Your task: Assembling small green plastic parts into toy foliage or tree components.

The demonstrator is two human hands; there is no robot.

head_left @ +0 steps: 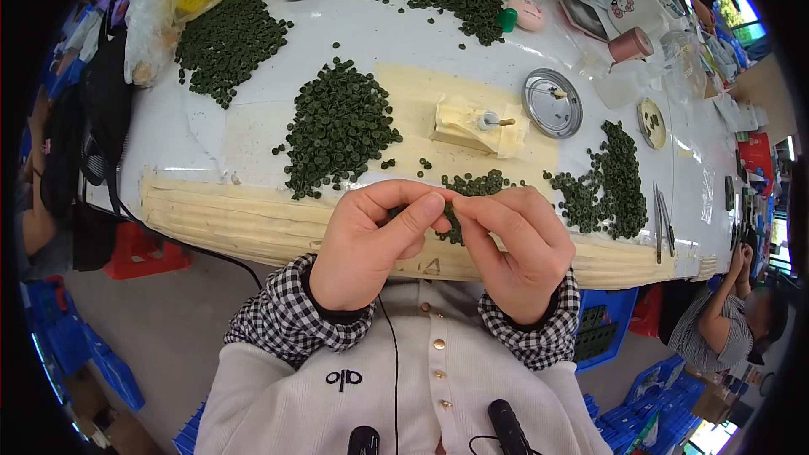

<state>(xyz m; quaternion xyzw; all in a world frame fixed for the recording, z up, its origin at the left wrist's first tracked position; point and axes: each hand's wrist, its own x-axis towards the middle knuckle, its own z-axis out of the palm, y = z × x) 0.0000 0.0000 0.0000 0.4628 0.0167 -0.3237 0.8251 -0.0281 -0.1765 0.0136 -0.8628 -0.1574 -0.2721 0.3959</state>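
My left hand [371,244] and my right hand [518,248] meet over the table's near edge, thumbs and forefingers pinched tip to tip. Whatever lies between the fingertips is too small and hidden to make out. Just beyond and under the fingers is a loose pile of small dark green round parts [484,184]. A larger pile of these green parts [341,122] lies past my left hand, and another pile [619,181] lies to the right of my right hand. Straight ahead stands a block wrapped in yellowish tape [459,131], with a short peg sticking out.
A round metal lid [553,103] and a small dish [651,123] sit to the right. Tweezers [659,223] lie near the right edge. More green piles [232,46] are at the back, with a pink egg-shaped thing [528,13]. Another person [725,320] sits at far right.
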